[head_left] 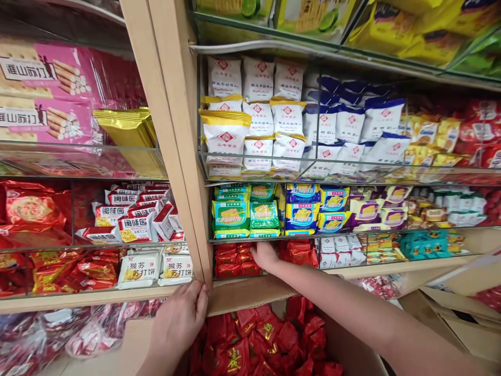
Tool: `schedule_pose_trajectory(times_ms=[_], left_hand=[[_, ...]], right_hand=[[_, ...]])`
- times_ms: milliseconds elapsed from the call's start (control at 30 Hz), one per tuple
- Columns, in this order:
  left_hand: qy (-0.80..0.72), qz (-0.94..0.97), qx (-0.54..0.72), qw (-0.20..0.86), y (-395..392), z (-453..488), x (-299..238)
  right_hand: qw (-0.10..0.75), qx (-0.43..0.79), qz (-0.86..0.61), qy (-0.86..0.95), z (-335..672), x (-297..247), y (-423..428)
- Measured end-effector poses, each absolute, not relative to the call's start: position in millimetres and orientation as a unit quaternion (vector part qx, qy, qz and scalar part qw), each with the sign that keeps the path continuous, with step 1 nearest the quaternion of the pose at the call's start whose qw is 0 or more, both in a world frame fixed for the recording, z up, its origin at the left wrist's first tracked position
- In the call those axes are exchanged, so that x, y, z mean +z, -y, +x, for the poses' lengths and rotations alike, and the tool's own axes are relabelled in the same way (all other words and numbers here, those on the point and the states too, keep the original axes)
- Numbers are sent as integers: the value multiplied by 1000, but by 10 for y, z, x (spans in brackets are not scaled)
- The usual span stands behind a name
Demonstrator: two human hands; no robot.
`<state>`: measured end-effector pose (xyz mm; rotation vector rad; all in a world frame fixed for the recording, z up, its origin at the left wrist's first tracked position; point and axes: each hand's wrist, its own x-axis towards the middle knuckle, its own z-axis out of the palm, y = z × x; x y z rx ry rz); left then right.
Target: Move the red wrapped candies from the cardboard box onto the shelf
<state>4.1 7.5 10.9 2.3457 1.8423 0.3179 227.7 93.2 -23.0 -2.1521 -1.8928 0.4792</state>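
My left hand [180, 318] rests on the flap of a cardboard box [242, 293], its fingers curled over the flap's edge beside the wooden upright. The box holds several small red snack packets [270, 339]. My right hand [265, 256] reaches into the bottom shelf compartment, where more red packets [235, 261] are stacked. Its fingers are hidden among those packets, so what they grip cannot be seen.
A wooden upright [176, 136] splits the shelving. Glass-fronted shelves hold white snack bags [250, 115], green and blue biscuit packs [274, 209], pink boxes [43, 94], and gold packets [129, 130]. More cardboard boxes [450, 313] stand at the lower right.
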Motion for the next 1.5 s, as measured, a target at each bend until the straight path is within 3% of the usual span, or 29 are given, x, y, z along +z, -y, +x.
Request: schedule_pose_trajectory(times_ms=[167, 300, 367, 467, 600, 733, 1067, 1200, 1333, 1500], left_hand=[[-617, 775, 106, 90, -97, 31, 103], [-618, 773, 101, 102, -115, 40, 106], [-622, 769, 101, 104, -125, 48, 109], [-632, 762, 100, 104, -134, 62, 119], [-626, 767, 90, 106, -116, 70, 133], [-632, 766, 74, 94, -74, 84, 162], [-654, 749, 74, 77, -96, 133, 211], [-604, 763, 209, 93, -36, 97, 161], [-456, 819, 338, 85, 333, 162, 80], [-408, 827, 291, 255, 810, 392, -200]], right_hand=[[149, 181, -673, 701, 2472, 30, -544], [239, 172, -543, 786, 2561, 378, 152], [207, 165, -468, 843, 2555, 355, 519], [98, 170, -430, 881, 2542, -87, 874], [43, 223, -604, 764, 2567, -946, 874], [-6, 220, -717, 662, 2547, -1360, 680], [86, 274, -750, 596, 2479, -1436, 614], [142, 349, -749, 545, 2424, -1444, 619], [234, 438, -720, 484, 2409, -1372, 668], [307, 503, -700, 403, 2598, -1123, 817]])
